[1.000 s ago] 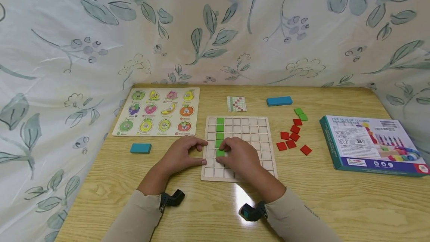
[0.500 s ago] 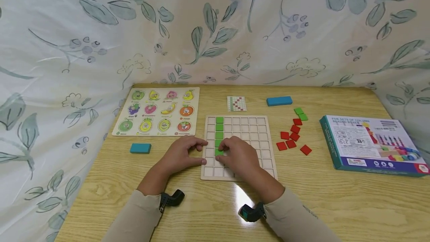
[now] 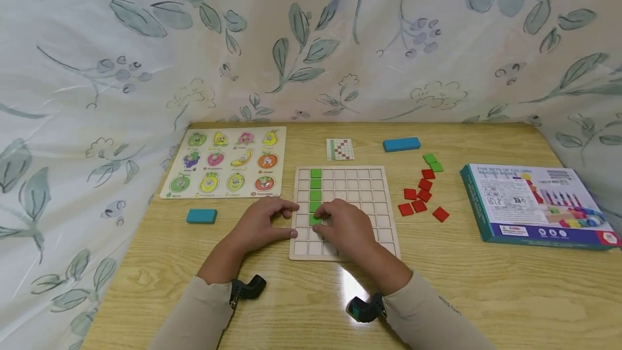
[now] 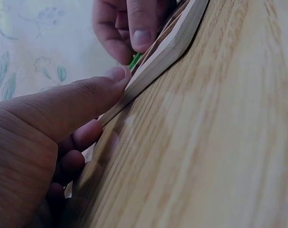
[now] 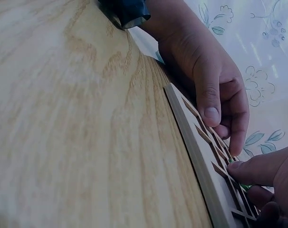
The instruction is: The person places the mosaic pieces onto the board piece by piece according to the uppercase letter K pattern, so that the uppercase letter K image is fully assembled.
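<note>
"What is nearest?"
"Beige sleeves (image 3: 194,312), above a wood-grained table (image 3: 291,307). Beyond them, the right hand (image 3: 347,226) pinches a green tile (image 3: 314,220) between thumb and forefinger."
"Where exactly is the tile?"
"At the fingertips, over a cell of a pale wooden grid (image 3: 364,183), nearest in a column of five green squares. I can't tell whether it sits fully down."
"The left hand (image 3: 258,224)?"
"Thumb and forefinger are spread apart, tips touching the grid's left edge."
"Surfaces?"
"The tile is thin and square; narrow raised ridges divide the grid."
"Farther back?"
"Loose red tiles (image 3: 425,195) and a printed box (image 3: 539,204) rightward, a fruit board (image 3: 227,169) leftward, then creased, leaf-patterned cloth (image 3: 301,69)."
</note>
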`<control>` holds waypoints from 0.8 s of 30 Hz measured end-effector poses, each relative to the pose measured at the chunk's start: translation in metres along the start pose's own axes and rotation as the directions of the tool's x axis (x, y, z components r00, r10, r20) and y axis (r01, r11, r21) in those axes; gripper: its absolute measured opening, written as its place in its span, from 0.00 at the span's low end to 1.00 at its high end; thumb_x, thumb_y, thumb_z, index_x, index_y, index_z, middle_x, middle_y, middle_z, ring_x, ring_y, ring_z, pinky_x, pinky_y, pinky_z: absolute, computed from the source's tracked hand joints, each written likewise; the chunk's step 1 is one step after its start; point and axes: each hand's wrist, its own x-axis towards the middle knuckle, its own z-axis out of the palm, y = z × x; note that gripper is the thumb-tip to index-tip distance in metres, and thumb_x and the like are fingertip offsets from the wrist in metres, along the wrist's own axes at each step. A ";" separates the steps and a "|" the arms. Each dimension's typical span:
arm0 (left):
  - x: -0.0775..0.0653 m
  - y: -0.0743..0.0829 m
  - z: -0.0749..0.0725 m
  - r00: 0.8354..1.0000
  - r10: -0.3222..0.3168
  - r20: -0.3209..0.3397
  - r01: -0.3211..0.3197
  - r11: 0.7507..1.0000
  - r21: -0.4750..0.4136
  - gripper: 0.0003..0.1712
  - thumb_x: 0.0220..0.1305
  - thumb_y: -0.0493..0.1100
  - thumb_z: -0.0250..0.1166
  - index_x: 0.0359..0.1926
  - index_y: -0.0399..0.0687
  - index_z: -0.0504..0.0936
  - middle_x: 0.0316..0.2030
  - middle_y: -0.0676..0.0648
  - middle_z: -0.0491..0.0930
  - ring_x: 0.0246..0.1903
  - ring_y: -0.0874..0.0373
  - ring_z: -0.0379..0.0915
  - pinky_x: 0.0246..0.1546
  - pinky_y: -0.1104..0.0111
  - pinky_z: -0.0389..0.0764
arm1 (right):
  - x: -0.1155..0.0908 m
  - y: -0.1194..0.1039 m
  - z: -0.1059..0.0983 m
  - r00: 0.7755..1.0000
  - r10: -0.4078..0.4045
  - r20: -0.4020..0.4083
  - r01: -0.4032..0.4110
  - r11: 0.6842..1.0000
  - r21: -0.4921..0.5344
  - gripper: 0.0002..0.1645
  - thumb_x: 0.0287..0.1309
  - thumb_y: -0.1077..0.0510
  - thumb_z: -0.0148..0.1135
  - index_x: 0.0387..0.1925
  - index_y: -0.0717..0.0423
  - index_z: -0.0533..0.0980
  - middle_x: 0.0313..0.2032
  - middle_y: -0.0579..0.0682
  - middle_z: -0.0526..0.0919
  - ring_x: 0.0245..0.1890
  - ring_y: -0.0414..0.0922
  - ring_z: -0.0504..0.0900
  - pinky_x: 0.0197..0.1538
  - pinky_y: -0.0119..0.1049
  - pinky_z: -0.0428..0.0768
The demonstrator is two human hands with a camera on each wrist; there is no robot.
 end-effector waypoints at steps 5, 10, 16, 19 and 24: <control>-0.001 -0.002 0.001 1.000 0.007 -0.006 -0.007 1.000 0.005 0.30 0.58 0.53 0.84 0.61 0.57 0.87 0.41 0.62 0.79 0.47 0.60 0.74 0.57 0.56 0.75 | -0.002 0.003 -0.003 1.000 0.004 -0.005 -0.004 0.998 0.058 0.10 0.58 0.53 0.81 0.41 0.41 0.89 0.41 0.40 0.85 0.40 0.41 0.82 0.44 0.43 0.80; 0.000 -0.003 0.001 1.000 0.023 -0.012 -0.023 1.000 0.013 0.30 0.57 0.52 0.84 0.60 0.56 0.87 0.41 0.61 0.80 0.46 0.60 0.74 0.56 0.56 0.75 | -0.003 0.008 -0.009 0.999 0.026 -0.020 -0.022 0.986 0.165 0.12 0.59 0.54 0.80 0.45 0.44 0.88 0.42 0.40 0.85 0.42 0.41 0.82 0.49 0.44 0.80; 0.000 -0.003 0.000 1.000 0.025 -0.017 -0.024 1.000 0.019 0.30 0.56 0.52 0.85 0.60 0.56 0.87 0.41 0.61 0.79 0.46 0.60 0.74 0.56 0.56 0.75 | 0.001 0.021 -0.025 0.995 0.072 -0.063 -0.055 0.969 0.239 0.16 0.61 0.54 0.78 0.50 0.49 0.87 0.42 0.44 0.85 0.38 0.43 0.81 0.44 0.43 0.79; 0.000 -0.002 0.000 1.000 0.024 -0.014 -0.024 1.000 0.015 0.31 0.56 0.52 0.85 0.60 0.55 0.87 0.41 0.62 0.79 0.47 0.60 0.74 0.57 0.56 0.75 | 0.004 0.032 -0.035 0.990 0.110 -0.084 -0.084 0.961 0.264 0.16 0.63 0.54 0.77 0.52 0.52 0.87 0.43 0.47 0.85 0.35 0.44 0.79 0.39 0.41 0.78; -0.001 -0.001 0.000 1.000 0.015 -0.006 -0.015 1.000 -0.007 0.30 0.57 0.51 0.84 0.60 0.55 0.87 0.42 0.62 0.80 0.47 0.60 0.74 0.58 0.56 0.75 | 0.008 0.051 -0.055 0.975 0.188 -0.118 -0.148 0.948 0.283 0.18 0.67 0.53 0.74 0.55 0.54 0.86 0.46 0.51 0.84 0.33 0.48 0.78 0.34 0.40 0.77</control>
